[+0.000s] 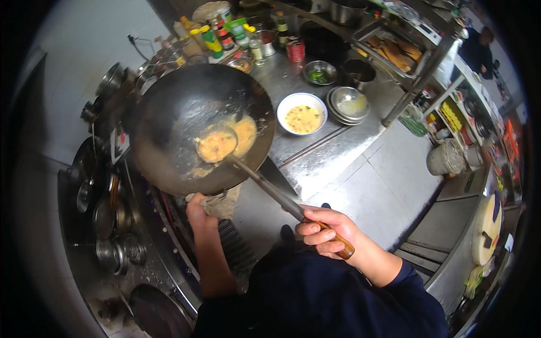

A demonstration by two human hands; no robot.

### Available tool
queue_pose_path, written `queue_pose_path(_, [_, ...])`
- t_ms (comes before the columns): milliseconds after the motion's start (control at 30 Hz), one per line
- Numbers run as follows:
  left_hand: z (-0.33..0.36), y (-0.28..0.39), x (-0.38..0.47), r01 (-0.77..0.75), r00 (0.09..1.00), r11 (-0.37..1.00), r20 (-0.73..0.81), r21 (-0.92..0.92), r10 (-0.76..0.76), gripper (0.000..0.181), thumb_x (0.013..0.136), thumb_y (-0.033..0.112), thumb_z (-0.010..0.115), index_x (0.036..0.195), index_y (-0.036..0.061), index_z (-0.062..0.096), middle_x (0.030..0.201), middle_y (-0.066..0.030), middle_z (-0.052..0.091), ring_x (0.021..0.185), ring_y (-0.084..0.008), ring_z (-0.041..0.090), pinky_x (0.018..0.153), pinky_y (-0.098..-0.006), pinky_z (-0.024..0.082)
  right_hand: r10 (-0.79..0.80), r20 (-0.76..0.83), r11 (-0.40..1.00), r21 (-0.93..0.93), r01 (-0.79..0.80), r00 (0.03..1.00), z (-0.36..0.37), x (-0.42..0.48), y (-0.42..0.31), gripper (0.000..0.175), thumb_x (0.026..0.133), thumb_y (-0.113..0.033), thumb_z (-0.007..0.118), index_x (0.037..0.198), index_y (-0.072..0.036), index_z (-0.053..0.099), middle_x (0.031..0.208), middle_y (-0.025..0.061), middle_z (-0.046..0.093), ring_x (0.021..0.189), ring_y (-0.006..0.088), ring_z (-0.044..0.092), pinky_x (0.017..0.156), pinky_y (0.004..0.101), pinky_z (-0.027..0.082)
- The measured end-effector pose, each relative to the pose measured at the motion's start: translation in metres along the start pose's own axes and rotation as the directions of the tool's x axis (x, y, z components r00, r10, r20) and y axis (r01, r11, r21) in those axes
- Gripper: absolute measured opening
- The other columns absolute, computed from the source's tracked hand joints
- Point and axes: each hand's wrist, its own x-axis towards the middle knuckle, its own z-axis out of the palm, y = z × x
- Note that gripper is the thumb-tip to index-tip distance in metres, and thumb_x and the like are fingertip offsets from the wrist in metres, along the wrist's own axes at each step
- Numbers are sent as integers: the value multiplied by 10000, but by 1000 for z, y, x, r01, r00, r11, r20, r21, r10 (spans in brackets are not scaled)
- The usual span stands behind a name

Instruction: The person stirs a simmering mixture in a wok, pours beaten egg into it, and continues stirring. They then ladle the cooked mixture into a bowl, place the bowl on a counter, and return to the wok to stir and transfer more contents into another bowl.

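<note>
My left hand [202, 213] grips the near rim of a large dark wok [169, 139] through a folded beige cloth [222, 203]. The wok is tilted to the right, and yellow soup with small bits [246, 134] pools on that side. A long-handled ladle [270, 188] is in my right hand [329, 232], held by its wooden grip. Its bowl, full of the same soup, is inside the wok. To the right of the wok, a white bowl with a blue rim [280, 116] stands on the steel counter [334, 156] and contains similar soup.
Two thin rods, perhaps chopsticks [312, 146], lie near the counter's edge. Stacked metal bowls [351, 103] and a bowl of greens [320, 76] stand behind. Sauce bottles [211, 42] crowd the back. Pans [105, 215] line the left side. A person [477, 50] stands far right.
</note>
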Motion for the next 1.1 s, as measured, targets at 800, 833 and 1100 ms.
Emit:
queue_pose_path(800, [47, -11, -70, -867, 497, 225, 739, 445, 455, 356, 992, 77, 575, 1305, -79, 511, 1371, -222, 535, 1304, -280, 496, 1123, -400, 386, -812, -75, 38, -996, -76, 579, -59, -57, -70, 687, 1025, -187, 560, 1619, -90, 230, 729, 87, 577, 549, 185, 582, 516, 347, 531])
queue_pose_path(833, [47, -14, -68, -808, 589, 302, 674, 506, 446, 347, 986, 76, 579, 1290, -79, 514, 1367, -217, 534, 1292, -275, 500, 1120, -394, 385, -785, -58, 133, -988, 76, 617, -57, -56, -68, 689, 1027, -174, 551, 1627, -106, 219, 701, 59, 546, 504, 146, 541, 457, 320, 498])
queue_pose_path(1100, [54, -18, -79, -645, 764, 505, 484, 573, 427, 288, 971, 50, 571, 1224, -79, 522, 1318, -204, 546, 1237, -265, 510, 1127, -383, 366, -607, 104, -13, -993, 121, 788, -25, -36, -48, 720, 1018, -165, 563, 1636, -132, 195, 735, 85, 608, 558, 188, 598, 503, 372, 518])
